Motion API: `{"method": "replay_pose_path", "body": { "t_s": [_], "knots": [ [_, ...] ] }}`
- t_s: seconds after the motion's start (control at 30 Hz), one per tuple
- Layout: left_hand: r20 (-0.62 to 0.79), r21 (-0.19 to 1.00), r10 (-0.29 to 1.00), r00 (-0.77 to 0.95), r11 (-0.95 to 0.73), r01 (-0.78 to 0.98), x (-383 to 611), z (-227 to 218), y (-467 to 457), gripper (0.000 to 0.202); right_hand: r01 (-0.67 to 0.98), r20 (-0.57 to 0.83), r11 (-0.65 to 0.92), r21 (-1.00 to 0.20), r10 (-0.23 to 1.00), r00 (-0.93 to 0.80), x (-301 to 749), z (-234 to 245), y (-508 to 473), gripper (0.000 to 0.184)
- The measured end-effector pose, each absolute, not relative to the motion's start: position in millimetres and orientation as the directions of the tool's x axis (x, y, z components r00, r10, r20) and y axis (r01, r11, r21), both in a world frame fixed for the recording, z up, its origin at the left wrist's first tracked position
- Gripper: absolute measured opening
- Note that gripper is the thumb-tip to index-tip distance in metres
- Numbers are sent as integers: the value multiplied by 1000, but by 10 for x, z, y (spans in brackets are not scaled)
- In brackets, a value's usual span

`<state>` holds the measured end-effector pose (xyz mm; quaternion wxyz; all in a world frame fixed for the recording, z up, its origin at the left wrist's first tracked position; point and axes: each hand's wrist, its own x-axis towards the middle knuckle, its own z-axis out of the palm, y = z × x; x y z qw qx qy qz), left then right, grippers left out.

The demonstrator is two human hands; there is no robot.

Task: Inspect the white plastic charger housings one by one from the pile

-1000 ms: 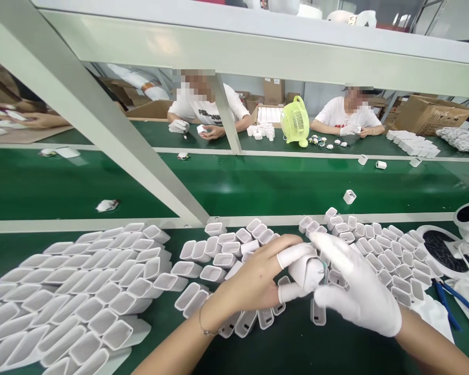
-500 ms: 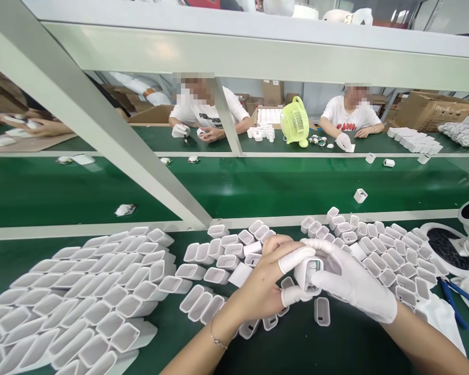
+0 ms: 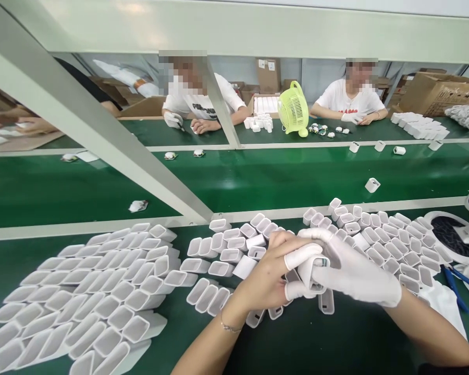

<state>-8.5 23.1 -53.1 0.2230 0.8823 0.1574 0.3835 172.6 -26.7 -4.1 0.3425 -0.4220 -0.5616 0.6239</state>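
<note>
The white box-shaped plastic casing (image 3: 306,268) was above the dark green table (image 3: 336,349), grasped by both the left hand (image 3: 263,273) and the white-gloved right hand (image 3: 359,273). Four small white plastic cases (image 3: 380,146) lay along the far edge of the shiny green belt (image 3: 281,177), against three half a second earlier, and one co-worker's gloved hand (image 3: 350,119) had drawn back from there. One lime-green plastic fan (image 3: 293,110) stood beyond. The left thumb and forefinger, in white covers, curled around the casing; the right hand arched over it, thumb at its open end
</note>
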Motion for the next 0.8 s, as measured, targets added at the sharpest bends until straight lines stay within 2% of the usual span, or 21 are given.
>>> {"method": "replay_pose_path", "body": {
  "t_s": [0.1,0.17,0.23,0.33,0.47,0.53,0.6,0.73,0.8],
  "knots": [
    [604,561,462,649,-825,66,-91,-519,258,51,70,-126,-107,-992,911,-392,1798,-62,-307,66],
    [610,563,463,643,-824,60,-106,-519,265,51,190,-143,-88,-978,945,-295,1786,-83,-338,76],
    [606,548,461,649,-832,79,-127,-522,261,51,323,-150,-68,-944,960,-236,1735,-81,-353,80],
    [578,509,449,681,-851,128,-155,-516,240,51,422,-115,5,-907,959,-260,1642,-40,-344,73],
    [550,451,437,712,-873,187,-167,-503,223,43,354,-77,36,-934,951,-300,1545,-3,-323,61],
    [543,476,456,705,-859,189,-171,-509,234,42,317,-81,7,-948,961,-264,1531,-8,-315,57],
    [543,564,487,684,-815,132,-183,-524,259,47,263,-94,-21,-965,959,-267,1559,-26,-305,57],
    [517,763,553,653,-644,-60,-229,-551,312,51,70,-43,-17,-997,919,-393,1721,-89,-292,62],
    [497,819,576,649,-559,-131,-248,-554,327,52,105,-36,5,-994,922,-387,1801,-125,-304,62]
  ]
}}
